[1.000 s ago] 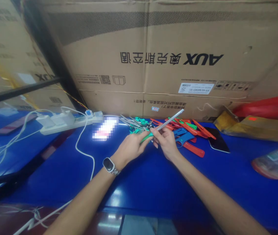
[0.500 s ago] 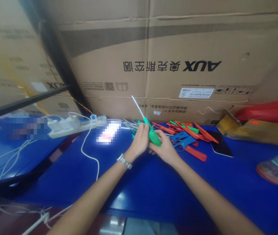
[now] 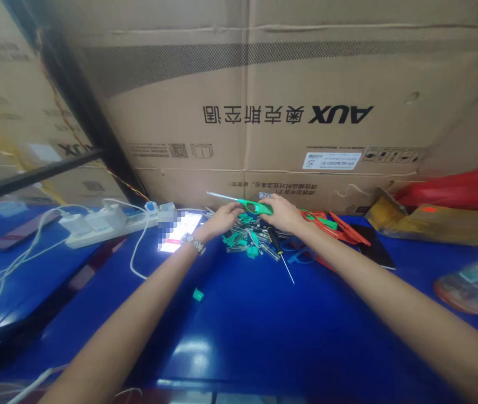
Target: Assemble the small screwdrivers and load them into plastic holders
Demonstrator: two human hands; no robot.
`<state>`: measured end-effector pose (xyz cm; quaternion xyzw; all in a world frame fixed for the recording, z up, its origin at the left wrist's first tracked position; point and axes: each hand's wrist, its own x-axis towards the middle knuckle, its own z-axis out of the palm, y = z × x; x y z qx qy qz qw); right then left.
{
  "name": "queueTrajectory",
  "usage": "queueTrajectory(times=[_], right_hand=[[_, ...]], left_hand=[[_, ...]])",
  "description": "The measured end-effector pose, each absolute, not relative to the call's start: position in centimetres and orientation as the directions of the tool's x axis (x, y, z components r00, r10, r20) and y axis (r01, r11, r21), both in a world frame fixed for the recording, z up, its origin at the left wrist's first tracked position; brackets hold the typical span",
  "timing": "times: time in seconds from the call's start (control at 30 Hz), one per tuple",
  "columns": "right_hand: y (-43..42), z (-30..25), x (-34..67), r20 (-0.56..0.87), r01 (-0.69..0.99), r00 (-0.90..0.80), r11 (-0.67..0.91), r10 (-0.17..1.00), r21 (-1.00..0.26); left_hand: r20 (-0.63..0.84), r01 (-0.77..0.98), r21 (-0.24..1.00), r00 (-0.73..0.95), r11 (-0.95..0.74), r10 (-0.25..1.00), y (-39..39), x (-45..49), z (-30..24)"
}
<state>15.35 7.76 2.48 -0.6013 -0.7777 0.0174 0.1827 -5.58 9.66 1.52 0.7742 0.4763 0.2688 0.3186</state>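
Note:
A green long-necked lighter (image 3: 258, 207) with a thin metal nozzle is held nearly level above a pile of parts, the nozzle pointing left. My right hand (image 3: 283, 214) is closed around its rear end. My left hand (image 3: 222, 220), wearing a metal watch, is just below the nozzle at the pile's left edge. Its fingers are curled together, and what they hold, if anything, is hidden. Beneath both hands lie small green plastic parts (image 3: 232, 240) and metal pieces. A screwdriver (image 3: 276, 241) with a black and yellow handle lies at the pile's front right.
Red lighter shells (image 3: 350, 229) and a blue shell (image 3: 300, 256) lie right of the pile, beside a dark phone (image 3: 376, 249). A lit phone (image 3: 180, 233) and white power strip (image 3: 108, 229) are left. One green cap (image 3: 198, 294) lies in front. A large carton (image 3: 242, 73) stands behind.
The green lighter has swung from steep to nearly level and moved forward over the pile. My left hand has let go of it and moved left. The pile, screwdriver and green cap now show.

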Motion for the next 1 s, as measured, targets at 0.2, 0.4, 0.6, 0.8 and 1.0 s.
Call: queueTrajectory(times=[0.2,0.4,0.6,0.8,1.0], right_hand=[[11.5,1.0,15.0,0.243,0.931,-0.261,0.31,0.934,-0.191],[11.8,0.7,15.2,0.232,0.955,-0.214,0.253,0.949,-0.153],[11.7,1.0,15.0,0.176,0.952,-0.263,0.285,0.949,-0.115],[11.6,1.6,15.6,0.117,0.924,-0.364,0.375,0.924,-0.08],[12.1,1.3,17.3,0.174,0.874,-0.461,0.479,0.87,-0.083]], left_hand=[[0.191,0.75,0.459,0.44,-0.476,0.878,13.9,-6.8,0.2],[0.153,0.766,0.355,0.518,-0.536,0.842,15.9,-6.7,-0.9],[0.147,0.73,0.311,0.596,-0.609,0.789,15.4,-6.4,-1.5],[0.115,0.769,0.274,0.571,-0.578,0.813,13.9,-5.8,-1.3],[0.047,0.824,0.211,0.528,-0.525,0.848,12.6,-3.7,-0.7]])
